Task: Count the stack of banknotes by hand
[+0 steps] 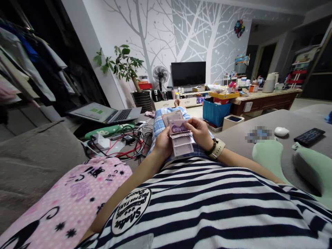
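A small stack of purple banknotes (179, 128) is held between both hands above my lap; the top note shows a portrait and the figure 5. My left hand (163, 141) grips the stack along its left edge, thumb on top. With thumb and fingers, my right hand (198, 129) pinches the right side of the stack. Below the stack, more notes (183, 149) fan out toward my shirt. Further notes (169, 117) show beyond it, over the blue plaid fabric (158, 121) on my legs. A watch and a dark bracelet are on my right wrist.
At left, an open laptop (109, 112) stands beside tangled cables (137, 141) and a pink patterned cloth (85, 193). On the sofa at right lie a white mouse (281, 131), a remote control (309, 137) and green cushions (268, 155). A blue bin (215, 112) stands by the cluttered table (269, 97).
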{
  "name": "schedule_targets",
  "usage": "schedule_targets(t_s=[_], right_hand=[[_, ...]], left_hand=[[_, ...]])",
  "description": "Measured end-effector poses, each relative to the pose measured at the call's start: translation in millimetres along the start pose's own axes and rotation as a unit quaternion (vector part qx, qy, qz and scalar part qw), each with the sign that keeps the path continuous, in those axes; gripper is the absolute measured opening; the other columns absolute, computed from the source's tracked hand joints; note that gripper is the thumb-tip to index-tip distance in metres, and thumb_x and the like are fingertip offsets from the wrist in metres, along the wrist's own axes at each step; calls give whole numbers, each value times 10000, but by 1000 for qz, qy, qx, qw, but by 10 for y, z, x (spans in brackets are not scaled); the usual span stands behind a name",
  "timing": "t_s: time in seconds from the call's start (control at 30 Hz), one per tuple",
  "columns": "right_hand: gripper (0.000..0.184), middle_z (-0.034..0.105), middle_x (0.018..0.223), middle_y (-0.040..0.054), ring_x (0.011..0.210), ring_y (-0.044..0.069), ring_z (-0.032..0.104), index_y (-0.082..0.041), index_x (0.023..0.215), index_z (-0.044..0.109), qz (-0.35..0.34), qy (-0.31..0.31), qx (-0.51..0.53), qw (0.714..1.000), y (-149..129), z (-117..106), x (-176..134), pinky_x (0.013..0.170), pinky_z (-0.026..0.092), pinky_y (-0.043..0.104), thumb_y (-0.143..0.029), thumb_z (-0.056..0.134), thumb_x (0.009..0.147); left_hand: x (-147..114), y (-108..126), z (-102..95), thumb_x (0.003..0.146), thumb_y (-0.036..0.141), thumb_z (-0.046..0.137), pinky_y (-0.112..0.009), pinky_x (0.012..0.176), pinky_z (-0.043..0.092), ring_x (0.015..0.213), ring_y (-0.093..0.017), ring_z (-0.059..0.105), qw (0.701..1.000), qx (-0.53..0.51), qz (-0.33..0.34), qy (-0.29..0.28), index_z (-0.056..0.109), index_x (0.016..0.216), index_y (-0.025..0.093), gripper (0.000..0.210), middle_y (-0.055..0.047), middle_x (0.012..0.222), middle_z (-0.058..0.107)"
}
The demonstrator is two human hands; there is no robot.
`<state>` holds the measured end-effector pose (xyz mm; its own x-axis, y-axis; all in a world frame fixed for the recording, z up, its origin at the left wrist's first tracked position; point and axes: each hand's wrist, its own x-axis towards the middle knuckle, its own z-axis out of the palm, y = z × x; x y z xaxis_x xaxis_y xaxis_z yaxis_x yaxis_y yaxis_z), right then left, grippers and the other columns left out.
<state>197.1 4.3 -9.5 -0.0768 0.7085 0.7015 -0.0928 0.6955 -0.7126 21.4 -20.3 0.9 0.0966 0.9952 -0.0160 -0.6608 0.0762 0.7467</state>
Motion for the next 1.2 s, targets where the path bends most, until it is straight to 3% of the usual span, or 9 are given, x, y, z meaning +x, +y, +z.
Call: schedule_targets(t_s=[0.33,0.8,1.0,1.2], right_hand=[[706,702,801,2,803,209,603,-268,857,724,8,-3,23,1000,-26,7,17,789,564,378,-911,1016,849],[696,689,810,4,800,211,603,-269,866,711,-2,-14,18,1000,-20,-5,18,776,549,378,-901,999,904],[743,677,784,5,785,205,562,-269,841,707,-4,-6,1,1000,-65,4,-4,755,498,371,-970,941,921],[862,568,663,-17,670,178,455,-288,736,618,-2,-25,-4,1000,-105,-18,-31,659,422,361,-1094,808,976]], left_hand=[[40,-10,-31,1024,259,867,-522,1092,823,1083,-388,999,1000,-10,11,-16,942,1405,138,407,-148,1156,1003],[-32,3,72,1020,225,824,-507,1037,821,1003,-383,997,1000,-11,13,9,939,1413,148,417,-144,1099,996],[-29,7,25,1056,275,825,-496,1037,825,1051,-393,1003,1000,16,16,8,947,1438,145,421,-138,1114,1004],[0,-11,-11,1103,370,892,-508,1096,824,1177,-416,1003,999,17,31,-3,944,1538,193,473,-130,1220,1017]])
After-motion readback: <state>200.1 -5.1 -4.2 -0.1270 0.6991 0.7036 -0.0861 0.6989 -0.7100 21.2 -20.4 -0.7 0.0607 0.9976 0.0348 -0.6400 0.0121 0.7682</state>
